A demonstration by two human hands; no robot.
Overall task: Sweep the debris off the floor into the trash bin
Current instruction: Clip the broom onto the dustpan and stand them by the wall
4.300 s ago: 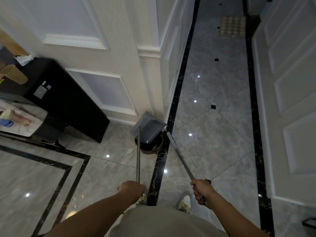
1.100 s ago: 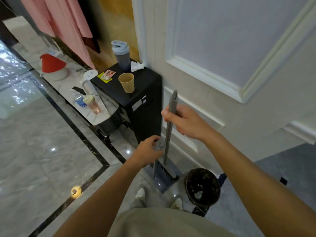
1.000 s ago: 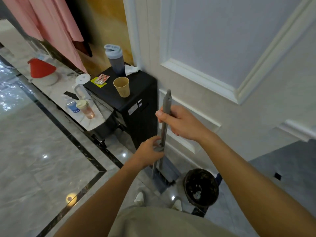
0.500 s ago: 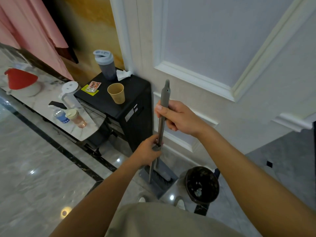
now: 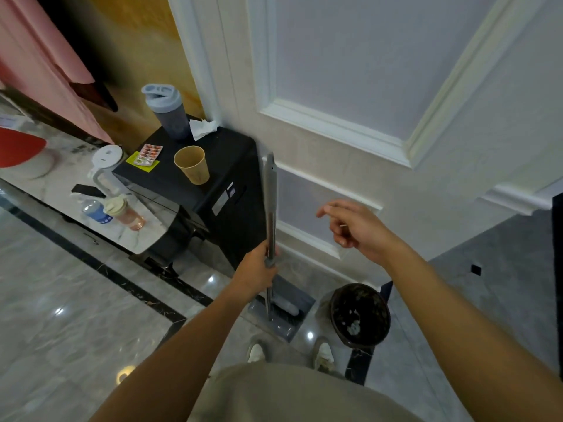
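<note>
The grey broom handle [image 5: 270, 196] stands upright against the white panelled wall, with its bristle head sitting in the grey dustpan [image 5: 281, 310] on the floor. My left hand [image 5: 259, 271] grips the two handles together low down. To the right of the handle my right hand [image 5: 353, 228] hovers in the air, fingers loosely spread, holding nothing. The round dark trash bin [image 5: 361, 318] stands on the floor right of the dustpan, with bits of pale debris inside.
A black cabinet [image 5: 195, 184] stands left of the broom with a paper cup [image 5: 192, 164], a grey shaker bottle [image 5: 167, 111] and a tissue on top. A low marble shelf [image 5: 70, 184] holds bottles and a kettle. My shoes [image 5: 289, 353] are just before the dustpan.
My right hand has let go of the broom handle's top and pulled away to the right. My left hand keeps its grip; broom and dustpan stay upright by the wall.
</note>
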